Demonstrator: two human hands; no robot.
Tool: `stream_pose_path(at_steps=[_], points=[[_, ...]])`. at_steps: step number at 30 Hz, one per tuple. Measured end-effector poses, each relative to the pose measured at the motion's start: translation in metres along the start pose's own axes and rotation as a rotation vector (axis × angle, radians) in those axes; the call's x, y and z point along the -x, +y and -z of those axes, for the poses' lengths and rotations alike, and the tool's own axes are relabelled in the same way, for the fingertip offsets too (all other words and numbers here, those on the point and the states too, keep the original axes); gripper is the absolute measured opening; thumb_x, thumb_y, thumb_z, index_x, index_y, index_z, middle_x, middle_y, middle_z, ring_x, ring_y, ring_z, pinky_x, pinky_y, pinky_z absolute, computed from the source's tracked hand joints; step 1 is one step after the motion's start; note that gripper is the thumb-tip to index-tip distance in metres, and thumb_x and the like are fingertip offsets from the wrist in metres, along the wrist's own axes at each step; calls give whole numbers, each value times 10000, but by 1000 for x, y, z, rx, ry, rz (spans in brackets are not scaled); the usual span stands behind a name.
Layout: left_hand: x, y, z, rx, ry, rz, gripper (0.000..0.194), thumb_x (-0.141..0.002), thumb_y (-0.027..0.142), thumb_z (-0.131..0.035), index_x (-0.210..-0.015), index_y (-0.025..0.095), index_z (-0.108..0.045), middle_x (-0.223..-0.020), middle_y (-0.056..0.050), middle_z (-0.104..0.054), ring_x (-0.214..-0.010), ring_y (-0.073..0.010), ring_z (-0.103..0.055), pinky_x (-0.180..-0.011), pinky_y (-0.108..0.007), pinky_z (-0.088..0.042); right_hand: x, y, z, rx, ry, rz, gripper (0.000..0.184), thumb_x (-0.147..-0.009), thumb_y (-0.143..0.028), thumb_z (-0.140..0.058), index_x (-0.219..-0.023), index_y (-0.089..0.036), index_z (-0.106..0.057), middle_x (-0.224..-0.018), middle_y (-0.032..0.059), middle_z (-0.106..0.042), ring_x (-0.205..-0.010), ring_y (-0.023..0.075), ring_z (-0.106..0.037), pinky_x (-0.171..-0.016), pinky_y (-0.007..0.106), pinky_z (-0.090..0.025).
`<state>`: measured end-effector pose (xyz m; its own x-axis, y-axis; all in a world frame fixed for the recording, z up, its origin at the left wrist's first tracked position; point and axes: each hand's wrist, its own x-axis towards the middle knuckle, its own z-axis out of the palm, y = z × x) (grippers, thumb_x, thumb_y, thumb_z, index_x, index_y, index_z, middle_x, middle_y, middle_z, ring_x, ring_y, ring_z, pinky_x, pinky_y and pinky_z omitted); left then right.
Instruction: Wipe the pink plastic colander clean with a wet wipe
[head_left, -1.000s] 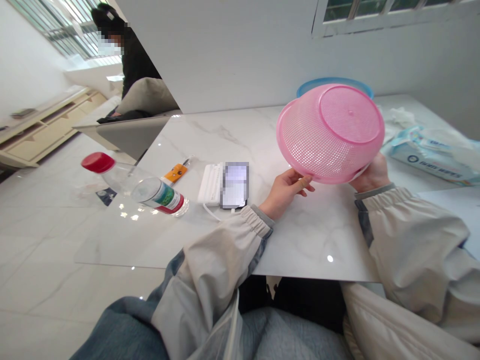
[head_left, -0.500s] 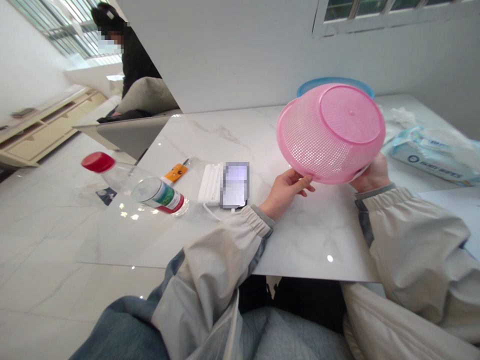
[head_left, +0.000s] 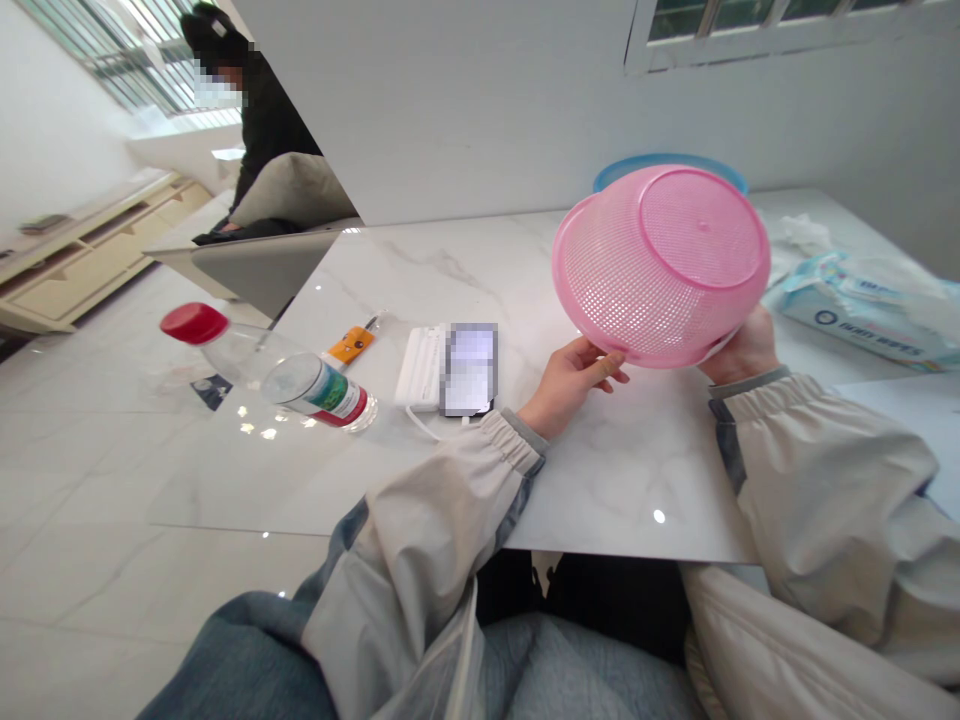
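Note:
A pink perforated plastic basket (head_left: 660,262) is held above the white marble table (head_left: 465,270), tilted with its flat bottom facing up and towards me. My left hand (head_left: 571,384) pinches its lower rim at the left, thumb on the outside. My right hand (head_left: 742,350) grips the rim at the lower right, its fingers mostly hidden behind the basket. Behind the basket the edge of a blue bowl (head_left: 616,176) shows.
A phone on a white power bank (head_left: 450,370) lies left of my left hand, with an orange-tagged item (head_left: 351,345) and a clear bottle with a red cap (head_left: 270,365) lying further left. A wipes pack (head_left: 862,310) sits at the right. Another person (head_left: 262,140) sits at the far left.

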<state>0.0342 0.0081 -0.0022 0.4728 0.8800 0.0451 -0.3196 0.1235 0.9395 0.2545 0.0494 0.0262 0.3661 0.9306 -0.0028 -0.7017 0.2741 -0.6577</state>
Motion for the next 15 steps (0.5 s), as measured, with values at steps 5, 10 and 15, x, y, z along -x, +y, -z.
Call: stream_pose_path(at_steps=[5,10,15], points=[[-1,-2,1,4,-1,-2,514,-801,596,-873,-1064,187,-706,-979,-50,-723,-846,-156,-702,-721,-290,-496,-1,1,-1,-45,-6,-9,446,-1104,-236,-352,-1264,-197,-767,-1212,61,-817,-1164,217,-768,-1158,434,-592],[-1,-1,1,17,-13,-12,499,-787,578,-893,-1032,187,-704,-965,-50,-728,-839,-155,-702,-713,-289,-498,-2,1,1,-68,-31,6,433,-1093,-230,-383,-1295,-189,-764,-1284,70,-800,-1226,211,-750,-1171,389,-578],[0,1,1,41,4,-10,500,-781,567,-902,-1024,181,-696,-966,-42,-722,-819,-146,-697,-703,-284,-494,0,2,0,-95,-37,9,428,-1103,-237,-385,-1323,-220,-752,-1309,46,-796,-1281,201,-728,-1183,402,-571]])
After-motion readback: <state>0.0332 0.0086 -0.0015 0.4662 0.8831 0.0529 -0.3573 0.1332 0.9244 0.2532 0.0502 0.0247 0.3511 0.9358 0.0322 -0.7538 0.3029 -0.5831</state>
